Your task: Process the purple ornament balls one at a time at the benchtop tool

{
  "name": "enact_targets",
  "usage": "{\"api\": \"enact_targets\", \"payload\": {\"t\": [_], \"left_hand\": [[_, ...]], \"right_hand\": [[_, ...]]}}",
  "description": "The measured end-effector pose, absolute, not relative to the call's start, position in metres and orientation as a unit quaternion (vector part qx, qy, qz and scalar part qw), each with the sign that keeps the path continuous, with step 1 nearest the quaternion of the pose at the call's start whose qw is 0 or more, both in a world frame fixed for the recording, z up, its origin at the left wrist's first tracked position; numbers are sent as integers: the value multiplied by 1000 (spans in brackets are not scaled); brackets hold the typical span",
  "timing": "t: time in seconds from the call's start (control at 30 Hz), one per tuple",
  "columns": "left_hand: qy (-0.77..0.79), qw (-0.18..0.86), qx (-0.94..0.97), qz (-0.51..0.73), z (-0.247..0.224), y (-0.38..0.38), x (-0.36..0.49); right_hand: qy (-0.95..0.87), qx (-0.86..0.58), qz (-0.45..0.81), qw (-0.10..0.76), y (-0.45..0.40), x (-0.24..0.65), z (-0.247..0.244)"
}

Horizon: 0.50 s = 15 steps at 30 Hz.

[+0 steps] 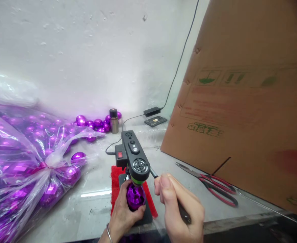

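A shiny purple faceted ball (135, 197) sits under the head of a small black device (135, 153) with round vents, buttons and a red switch. My left hand (124, 211) is closed around the ball, with fingers on its left side and thumb at its lower right. Wrapped in my right hand (180, 206) is a black-handled lever (185, 214), whose metal shaft runs up to the right side of the device's head. Beneath the device, a red cloth (115, 179) lies on the table. The ball's top is hidden by the device's head.
A clear plastic bag (31, 162) of purple balls fills the left. Loose purple balls (97, 123) lie behind, beside a small black-capped bottle (114, 121). At the back are a power adapter (152, 111) and phone (155, 120). Red-handled scissors (211, 185) lie before a large carton (239, 101).
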<state>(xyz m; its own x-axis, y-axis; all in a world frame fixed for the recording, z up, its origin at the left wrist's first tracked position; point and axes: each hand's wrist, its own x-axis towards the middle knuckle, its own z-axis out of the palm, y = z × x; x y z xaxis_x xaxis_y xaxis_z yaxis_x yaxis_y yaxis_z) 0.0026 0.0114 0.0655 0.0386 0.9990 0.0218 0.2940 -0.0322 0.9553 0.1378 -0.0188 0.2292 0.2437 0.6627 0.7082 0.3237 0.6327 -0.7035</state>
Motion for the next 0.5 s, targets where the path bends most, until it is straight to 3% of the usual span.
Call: {"api": "enact_targets", "payload": {"t": [0.2, 0.5], "left_hand": [[549, 455, 569, 410, 65, 14, 4], [559, 416, 586, 414, 55, 14, 5]], "right_hand": [[-624, -406, 114, 657, -20, 142, 229], [-541, -439, 109, 709, -25, 124, 216]]}}
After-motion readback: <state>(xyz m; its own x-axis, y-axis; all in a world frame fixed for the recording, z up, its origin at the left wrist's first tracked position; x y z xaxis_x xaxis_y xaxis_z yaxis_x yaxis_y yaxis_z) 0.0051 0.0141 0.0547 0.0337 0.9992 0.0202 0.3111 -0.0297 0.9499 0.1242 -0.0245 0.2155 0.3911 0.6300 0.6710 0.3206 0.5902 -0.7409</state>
